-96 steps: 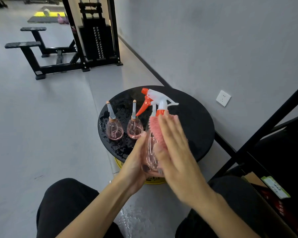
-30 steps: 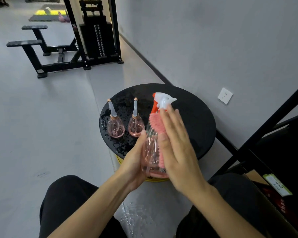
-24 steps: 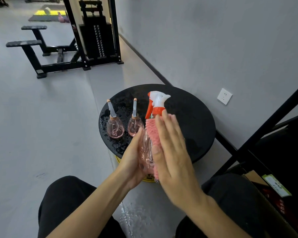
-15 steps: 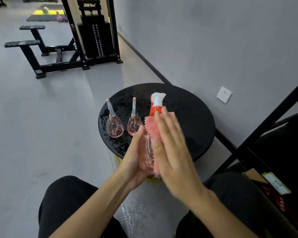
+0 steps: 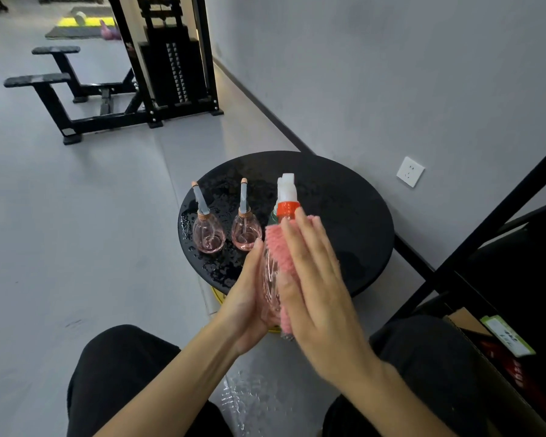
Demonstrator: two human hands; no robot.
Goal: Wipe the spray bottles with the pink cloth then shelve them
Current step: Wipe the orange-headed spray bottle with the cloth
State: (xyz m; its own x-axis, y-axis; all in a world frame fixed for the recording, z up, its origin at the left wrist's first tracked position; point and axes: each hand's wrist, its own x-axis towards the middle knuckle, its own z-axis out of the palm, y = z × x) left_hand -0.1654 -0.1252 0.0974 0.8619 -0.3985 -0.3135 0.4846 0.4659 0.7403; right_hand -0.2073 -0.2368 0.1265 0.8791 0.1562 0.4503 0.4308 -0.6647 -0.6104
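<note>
Nearest, the left hand (image 5: 249, 301) holds the trigger bottle (image 5: 270, 279) upright above the lap, palm against its left side and thumb lying up along it; the fingers behind are hidden. The right hand (image 5: 316, 279) is spread flat, fingers straight and together, pressing the cloth (image 5: 281, 250) against the bottle's right side. The cloth covers the body from just below the orange collar down to near the base. So the wiping of this bottle is under way. How much of its surface is dry I cannot tell.

To the right, the shelf (image 5: 492, 216) shows only a carton (image 5: 473, 339) on its lower level. No spray bottle is visible on it, so by this view nothing is shelved yet.

Beyond the hands, the left small bottle (image 5: 208, 233) and the right small bottle (image 5: 246, 231) stand side by side, just apart, on the round table (image 5: 344, 216). Its top is speckled with water drops around them. Both look unwiped and wait their turn.

By my judgement the task is early: one bottle mid-wipe, two to wipe, all three to shelve.
</note>
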